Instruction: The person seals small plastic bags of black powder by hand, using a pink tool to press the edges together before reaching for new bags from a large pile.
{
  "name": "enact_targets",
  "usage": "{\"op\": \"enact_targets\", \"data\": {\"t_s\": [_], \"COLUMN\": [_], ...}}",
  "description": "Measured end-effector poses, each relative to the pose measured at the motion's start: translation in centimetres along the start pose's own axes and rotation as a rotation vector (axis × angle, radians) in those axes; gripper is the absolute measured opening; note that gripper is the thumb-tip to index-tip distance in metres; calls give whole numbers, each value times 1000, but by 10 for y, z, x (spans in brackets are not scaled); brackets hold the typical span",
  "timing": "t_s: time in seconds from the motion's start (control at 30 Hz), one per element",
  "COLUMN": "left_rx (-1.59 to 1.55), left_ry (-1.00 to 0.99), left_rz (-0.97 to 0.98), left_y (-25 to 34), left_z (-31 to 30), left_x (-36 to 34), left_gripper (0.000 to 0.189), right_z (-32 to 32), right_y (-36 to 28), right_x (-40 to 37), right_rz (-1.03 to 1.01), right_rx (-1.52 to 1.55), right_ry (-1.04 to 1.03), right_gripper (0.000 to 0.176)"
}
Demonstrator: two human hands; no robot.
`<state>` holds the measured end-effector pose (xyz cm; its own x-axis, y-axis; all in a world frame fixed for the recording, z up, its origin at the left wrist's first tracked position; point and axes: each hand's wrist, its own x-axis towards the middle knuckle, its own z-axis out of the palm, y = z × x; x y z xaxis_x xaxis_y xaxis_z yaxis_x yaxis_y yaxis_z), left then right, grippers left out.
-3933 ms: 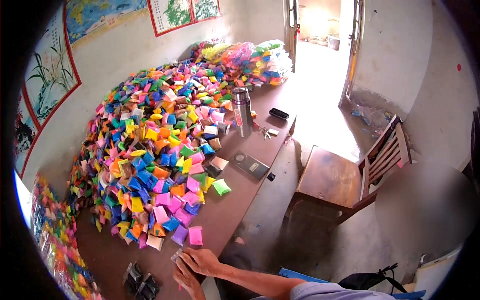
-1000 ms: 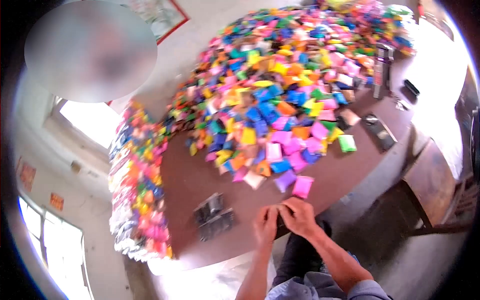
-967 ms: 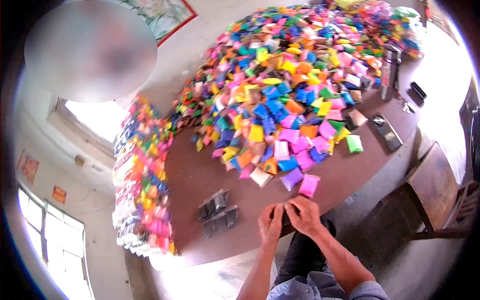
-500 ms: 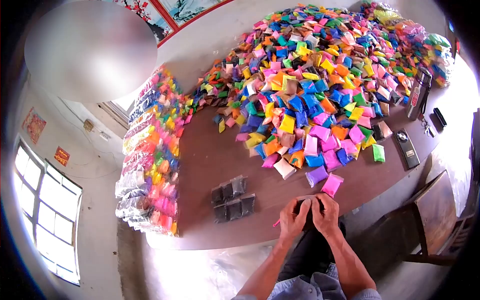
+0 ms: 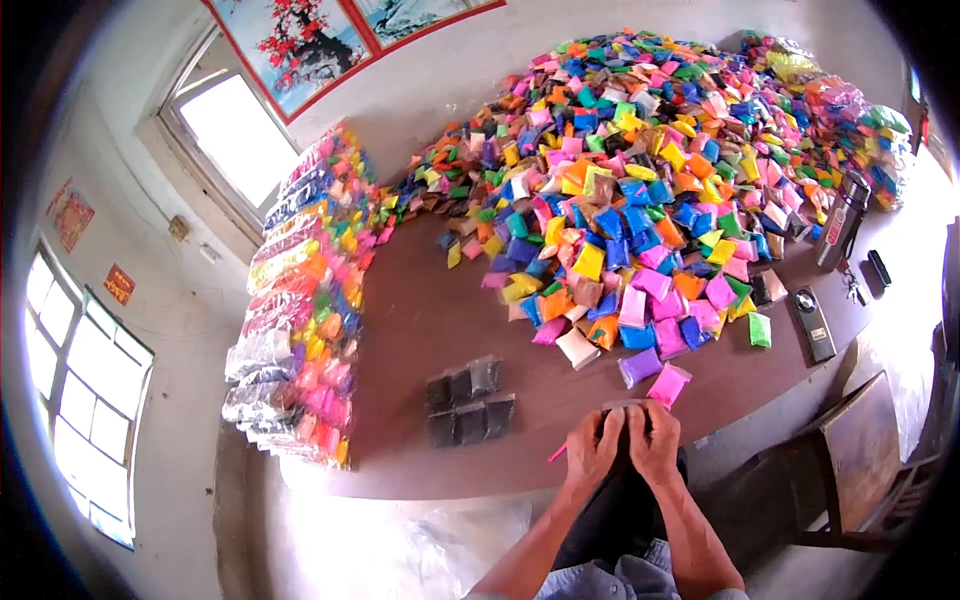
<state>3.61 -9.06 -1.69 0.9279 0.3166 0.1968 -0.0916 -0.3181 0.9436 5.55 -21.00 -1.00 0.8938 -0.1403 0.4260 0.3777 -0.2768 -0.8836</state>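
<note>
My left hand [image 5: 592, 446] and my right hand [image 5: 654, 440] are side by side at the table's front edge, fingers curled inward. Between their fingertips shows the thin edge of something small, too hidden to name. A thin pink stick [image 5: 557, 453] lies just left of my left hand. Right beyond my right hand is a pink packet [image 5: 669, 384], with a purple packet [image 5: 638, 368] behind it. To the left, several black packets [image 5: 470, 421] lie in two rows on the brown table [image 5: 400, 350].
A large heap of colourful packets [image 5: 640, 220] covers the table's back. Stacked bagged packets [image 5: 290, 320] line its left side. At right are a thermos [image 5: 843, 222], a dark rectangular device [image 5: 813, 325], keys [image 5: 853, 288] and a black case [image 5: 879, 268]. A wooden chair [image 5: 862, 450] stands at right.
The camera view has shifted slightly, showing more of the wall picture and door window. Both hands remain together at the table edge, with the fingers slightly moved.
</note>
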Motion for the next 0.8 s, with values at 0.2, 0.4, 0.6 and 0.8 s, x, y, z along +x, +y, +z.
{"op": "enact_targets", "data": {"t_s": [0.2,0.4,0.6,0.8], "left_rx": [68,118,-88,-12], "left_ry": [-98,-3,-43,-129], "left_rz": [-32,139,87,67], "left_y": [9,-2,16,12], "left_z": [-6,-2,-4,-6], "left_x": [-1,-2,1,1], "left_gripper": [30,20,31,36], "right_z": [1,-1,3,4], "right_y": [8,6,7,21], "right_x": [-3,2,1,-4], "right_rz": [33,38,7,103], "right_rx": [-41,-73,-52,-17], "right_ry": [32,-105,-28,30], "right_gripper": [21,28,28,30]}}
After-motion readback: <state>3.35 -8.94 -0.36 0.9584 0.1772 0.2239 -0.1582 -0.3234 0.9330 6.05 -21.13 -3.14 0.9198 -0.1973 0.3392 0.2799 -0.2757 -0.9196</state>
